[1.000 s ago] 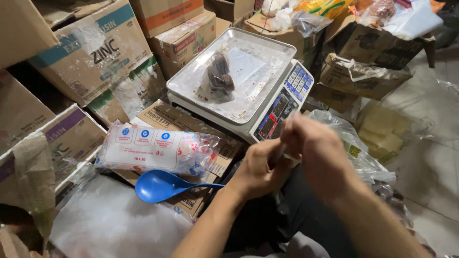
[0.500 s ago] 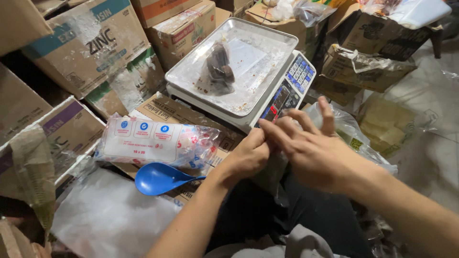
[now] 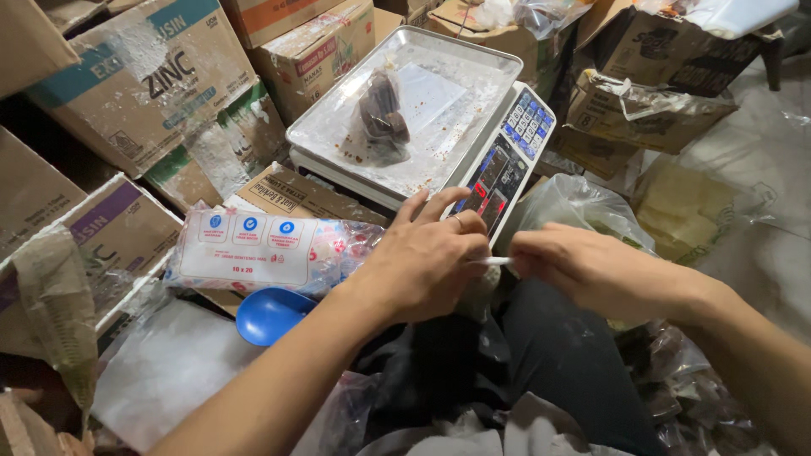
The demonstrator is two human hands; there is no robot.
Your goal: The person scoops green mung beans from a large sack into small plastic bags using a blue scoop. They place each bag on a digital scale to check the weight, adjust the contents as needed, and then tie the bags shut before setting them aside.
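Observation:
My left hand (image 3: 422, 262) and my right hand (image 3: 591, 270) are close together over my lap, just in front of a digital scale (image 3: 507, 160). A thin white twisted strip (image 3: 495, 261) is stretched between them, and each hand pinches one end. My left hand's upper fingers are spread toward the scale's keypad. Below that hand a pale bag (image 3: 477, 294) shows partly; what is in it is hidden. On the scale's metal tray (image 3: 473, 67) lies a small clear bag of dark brown pieces (image 3: 380, 114).
A blue plastic scoop (image 3: 270, 314) lies left of my left forearm, next to a flat pack of clear bags (image 3: 253, 251). Cardboard boxes (image 3: 144, 76) crowd the left and back. Crumpled plastic bags (image 3: 583, 207) lie at the right, and a white sheet (image 3: 169, 371) at the lower left.
The hands have moved apart sideways, right hand going right, and the white strip now shows between them. The view has shifted slightly; the scale and scoop stay put.

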